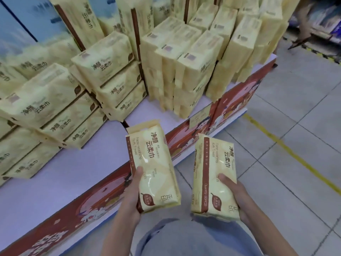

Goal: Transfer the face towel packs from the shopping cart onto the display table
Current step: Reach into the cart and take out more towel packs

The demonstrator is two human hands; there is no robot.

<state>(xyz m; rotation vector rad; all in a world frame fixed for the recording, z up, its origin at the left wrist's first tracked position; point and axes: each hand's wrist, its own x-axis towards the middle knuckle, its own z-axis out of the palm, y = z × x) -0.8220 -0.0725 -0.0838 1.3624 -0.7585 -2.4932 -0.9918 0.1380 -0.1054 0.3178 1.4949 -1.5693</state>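
Gripping the left face towel pack (155, 169) low down with the left hand (132, 196), thumb across the front. Same deal on the other side: clutching the right face towel pack (215, 176) in the right hand (234, 198). Holding both upright, side by side but apart, just by the near edge of the display table (60, 174). Tons of matching stacked packs (48, 100) piled on top already.

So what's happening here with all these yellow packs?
A person is stocking a shop display. Their left hand grips one face towel pack and their right hand grips a second pack, both held just in front of the display table. Neither is set down yet. Many identical packs are already stacked on the table. No shopping cart shows in this view.
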